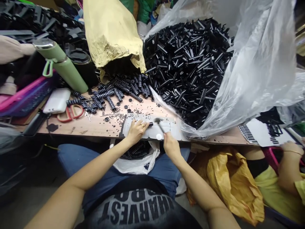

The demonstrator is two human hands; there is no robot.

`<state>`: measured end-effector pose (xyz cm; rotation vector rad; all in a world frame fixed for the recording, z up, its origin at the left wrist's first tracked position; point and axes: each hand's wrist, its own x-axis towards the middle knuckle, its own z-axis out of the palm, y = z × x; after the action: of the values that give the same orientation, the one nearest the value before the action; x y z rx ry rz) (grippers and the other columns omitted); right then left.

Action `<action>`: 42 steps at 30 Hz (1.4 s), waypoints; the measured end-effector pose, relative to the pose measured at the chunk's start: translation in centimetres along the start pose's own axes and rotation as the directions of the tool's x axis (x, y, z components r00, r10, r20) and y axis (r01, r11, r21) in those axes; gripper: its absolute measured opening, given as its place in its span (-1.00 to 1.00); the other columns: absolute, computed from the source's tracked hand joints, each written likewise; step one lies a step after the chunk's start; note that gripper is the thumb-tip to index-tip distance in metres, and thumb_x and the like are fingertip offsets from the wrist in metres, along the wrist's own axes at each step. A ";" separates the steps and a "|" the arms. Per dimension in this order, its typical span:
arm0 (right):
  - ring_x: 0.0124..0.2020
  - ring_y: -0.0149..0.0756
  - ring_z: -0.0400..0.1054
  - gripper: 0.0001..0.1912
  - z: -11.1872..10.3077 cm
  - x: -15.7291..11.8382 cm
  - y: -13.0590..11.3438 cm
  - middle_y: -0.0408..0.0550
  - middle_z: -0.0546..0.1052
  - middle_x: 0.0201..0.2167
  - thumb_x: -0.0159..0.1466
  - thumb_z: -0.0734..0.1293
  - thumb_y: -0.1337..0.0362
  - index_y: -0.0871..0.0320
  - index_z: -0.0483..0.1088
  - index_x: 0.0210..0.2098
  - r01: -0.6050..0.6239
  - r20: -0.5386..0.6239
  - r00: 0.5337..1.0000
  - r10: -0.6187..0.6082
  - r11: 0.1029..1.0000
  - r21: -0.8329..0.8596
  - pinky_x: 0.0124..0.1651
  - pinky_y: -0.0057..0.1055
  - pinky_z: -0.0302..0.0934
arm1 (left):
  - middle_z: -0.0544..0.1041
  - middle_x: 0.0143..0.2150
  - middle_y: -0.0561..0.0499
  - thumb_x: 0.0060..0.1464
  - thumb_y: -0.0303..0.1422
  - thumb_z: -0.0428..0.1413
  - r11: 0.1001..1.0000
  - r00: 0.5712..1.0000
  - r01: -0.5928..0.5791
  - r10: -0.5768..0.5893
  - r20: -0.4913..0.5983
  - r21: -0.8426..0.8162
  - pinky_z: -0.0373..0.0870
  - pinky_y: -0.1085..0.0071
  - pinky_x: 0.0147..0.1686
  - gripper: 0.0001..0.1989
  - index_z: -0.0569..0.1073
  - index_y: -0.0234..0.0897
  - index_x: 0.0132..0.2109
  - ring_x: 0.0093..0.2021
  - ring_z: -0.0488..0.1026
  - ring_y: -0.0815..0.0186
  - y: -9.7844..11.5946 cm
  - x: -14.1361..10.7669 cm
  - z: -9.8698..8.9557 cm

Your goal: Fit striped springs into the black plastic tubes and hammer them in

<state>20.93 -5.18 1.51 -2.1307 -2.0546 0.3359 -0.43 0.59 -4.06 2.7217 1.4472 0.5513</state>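
Observation:
My left hand (pixel 137 129) rests on a pale plate (pixel 170 126) at the table's front edge, its fingers closed on a short black tube (pixel 150 124). To its right my right hand (pixel 171 144) grips the handle of a small brush-like tool (pixel 161 125), whose dark, blurred head is just right of the tube, apart from it. A white disc (pixel 159 136) lies on the plate's front edge. Behind the hands, a large clear plastic bag (pixel 257 66) holds a heap of black tubes (pixel 188 63). Ribbed black pieces (pixel 119 87) spill from a yellow sack (pixel 111 31).
Red-handled scissors (pixel 70 114), a white power bank (pixel 57 100) and a green bottle (pixel 64 70) stand or lie at the left. Small black bits litter the wooden table (pixel 95 124). An open white bag (pixel 133 163) hangs at my lap. Another person's hand (pixel 292 148) is at the far right.

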 end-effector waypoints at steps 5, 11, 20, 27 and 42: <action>-0.50 -0.27 0.37 -0.65 -1.9 -0.6 -2.3 -0.07 0.48 -0.48 0.45 -0.02 0.13 0.14 0.29 -0.23 0.045 -0.037 0.998 -0.043 0.997 0.057 -0.42 -0.44 0.03 | 0.23 0.30 -0.39 0.28 -0.23 -0.15 0.996 0.996 0.081 -0.082 0.041 0.035 0.00 0.00 0.24 -0.42 0.18 -0.57 0.29 0.32 0.12 -0.01 2.9 0.2 0.5; -0.41 -0.22 0.44 -0.61 -1.7 -1.3 -6.8 0.02 0.53 -0.38 0.43 -0.04 0.11 0.10 0.33 -0.16 0.251 0.003 0.968 -0.253 0.962 0.109 -0.40 -0.40 0.17 | 0.14 0.32 -0.49 0.21 -0.23 -0.15 0.997 0.998 0.065 -0.064 0.007 -0.033 -0.04 -0.01 0.28 -0.31 0.03 -0.68 0.33 0.36 0.04 -0.04 3.8 -0.4 2.0; -0.39 -0.21 0.45 -0.64 -1.8 1.1 -4.1 -0.06 0.55 -0.37 0.45 -0.04 0.10 0.07 0.29 -0.22 0.104 0.017 0.994 -0.104 0.993 -0.049 -0.40 -0.40 0.05 | 0.51 -0.11 -0.34 0.21 -0.50 -0.12 0.978 0.978 0.191 -0.183 0.096 -0.080 0.35 0.18 -0.12 -0.59 0.32 -0.49 0.17 -0.06 0.46 0.06 3.8 1.2 -0.4; -0.30 -0.19 0.40 -0.69 -0.5 5.2 2.4 0.03 0.52 -0.25 0.43 0.05 0.11 0.13 0.32 -0.21 -0.079 -0.039 0.997 0.073 0.978 -0.191 -0.35 -0.37 0.06 | 0.45 -0.17 -0.37 0.25 -0.45 -0.20 0.840 0.836 0.537 -0.542 -0.088 -0.073 0.31 0.16 -0.24 -0.60 0.37 -0.47 0.12 -0.16 0.40 0.00 -5.9 4.0 -5.7; 0.15 0.09 0.07 -0.53 -6.8 24.2 3.8 0.32 0.26 0.13 0.26 0.20 0.32 0.33 0.21 0.14 -0.185 -0.333 0.938 0.093 0.949 -0.256 0.07 -0.05 0.06 | 0.48 -0.13 -0.26 0.21 -0.41 -0.14 0.988 0.987 0.155 -0.156 -0.038 -0.027 0.12 -0.03 0.12 -0.73 0.39 -0.38 -0.05 0.04 0.35 0.02 -14.4 7.0 -5.9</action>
<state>27.12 19.06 5.86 -2.3137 -1.8606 -0.2921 -10.24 13.56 1.06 2.5641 1.6329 0.6142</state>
